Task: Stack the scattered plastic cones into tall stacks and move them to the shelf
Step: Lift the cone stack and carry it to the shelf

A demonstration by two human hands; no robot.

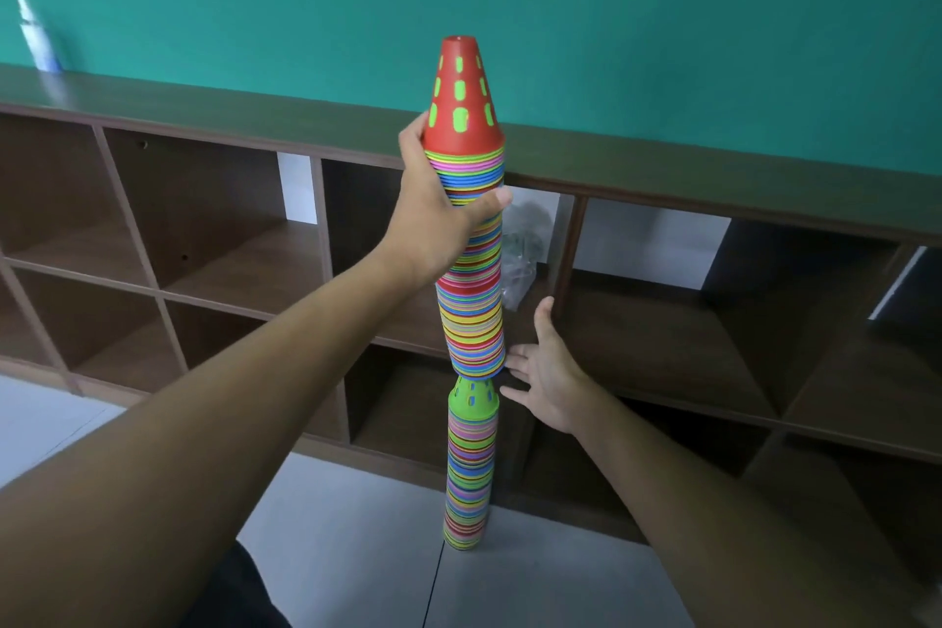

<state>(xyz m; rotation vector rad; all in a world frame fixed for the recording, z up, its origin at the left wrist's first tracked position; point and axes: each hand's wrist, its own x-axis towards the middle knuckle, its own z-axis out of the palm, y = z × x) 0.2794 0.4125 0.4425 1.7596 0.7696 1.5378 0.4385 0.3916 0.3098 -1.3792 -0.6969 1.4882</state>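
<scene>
A tall stack of many-coloured plastic cones (471,321) stands upright on the floor in front of the shelf (713,184). Its top cone is red (463,102) with green showing through the slots. My left hand (433,214) grips the upper section just below the red cone, thumb across the front. That upper section sits over a lower stack capped by a green cone (472,400), with a narrow gap at the joint. My right hand (548,372) is spread open right beside the joint, fingertips at the bottom of the upper section.
The dark wooden shelf has open cubbies in two rows and a long top board against a teal wall. A clear plastic bag (522,250) lies in a cubby behind the stack. A white bottle (38,36) stands at the top board's far left. Pale floor tiles (357,525) lie below.
</scene>
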